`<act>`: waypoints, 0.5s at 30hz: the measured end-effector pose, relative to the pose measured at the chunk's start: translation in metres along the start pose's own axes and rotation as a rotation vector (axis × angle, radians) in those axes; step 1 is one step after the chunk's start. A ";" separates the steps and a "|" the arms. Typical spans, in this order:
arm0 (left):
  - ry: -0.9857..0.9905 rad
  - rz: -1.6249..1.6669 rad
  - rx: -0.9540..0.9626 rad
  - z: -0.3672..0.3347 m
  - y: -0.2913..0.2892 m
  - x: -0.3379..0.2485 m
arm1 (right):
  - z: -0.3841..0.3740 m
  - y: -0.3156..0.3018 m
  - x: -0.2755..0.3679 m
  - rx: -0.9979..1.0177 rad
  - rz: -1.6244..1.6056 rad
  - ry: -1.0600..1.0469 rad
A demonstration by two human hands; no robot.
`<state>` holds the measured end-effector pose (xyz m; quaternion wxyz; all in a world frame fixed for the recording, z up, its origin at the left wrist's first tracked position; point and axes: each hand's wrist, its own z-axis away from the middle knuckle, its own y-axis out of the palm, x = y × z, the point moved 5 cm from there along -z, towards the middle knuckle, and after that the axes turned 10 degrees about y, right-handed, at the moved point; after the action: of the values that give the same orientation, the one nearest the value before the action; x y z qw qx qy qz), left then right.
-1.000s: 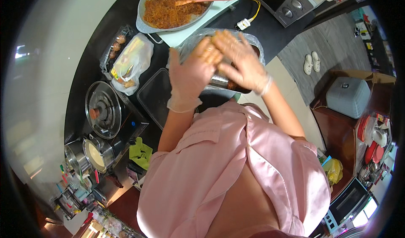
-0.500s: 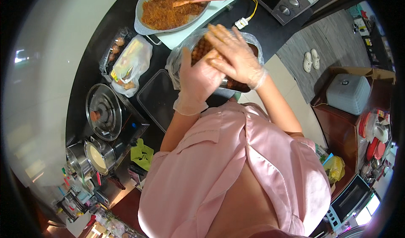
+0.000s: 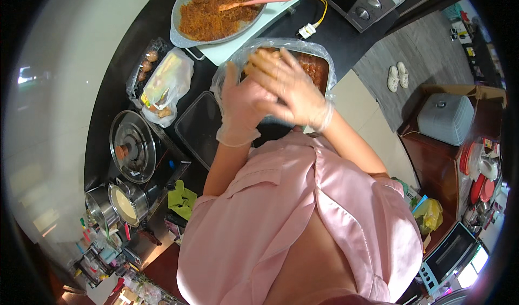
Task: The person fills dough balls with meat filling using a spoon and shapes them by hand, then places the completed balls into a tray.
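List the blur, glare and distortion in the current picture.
Head view: left hand and right hand smeared, apparently by motion; head view: glare spots on the wall; head view: counter bowed along its left edge, likely fisheye distortion, with black corners.

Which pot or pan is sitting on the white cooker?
The grey pan at the top, with orange-brown food inside. It alone stands on the white cooker; the silver pot with pale contents is at lower left.

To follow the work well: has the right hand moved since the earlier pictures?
Yes, the right hand has moved left and nearer to the person's body, judged against the white plug.
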<state>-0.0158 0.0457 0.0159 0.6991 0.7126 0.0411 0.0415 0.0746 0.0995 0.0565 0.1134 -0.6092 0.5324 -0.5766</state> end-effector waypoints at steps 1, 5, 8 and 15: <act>-0.071 0.195 0.175 0.003 0.001 0.005 | -0.003 0.001 -0.002 -0.018 -0.015 -0.013; 0.015 -0.287 -0.126 -0.003 0.009 0.000 | -0.009 -0.034 -0.047 -0.266 -0.675 0.229; 0.007 -0.186 -0.056 -0.004 0.005 0.001 | -0.002 -0.032 -0.036 -0.268 -0.508 0.239; 0.090 -0.177 -0.198 -0.004 0.004 0.008 | 0.000 -0.018 -0.025 -0.259 -0.148 0.171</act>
<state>-0.0081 0.0508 0.0200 0.7643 0.6313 0.1309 0.0156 0.0899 0.1261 0.0551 -0.0545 -0.6048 0.5637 -0.5598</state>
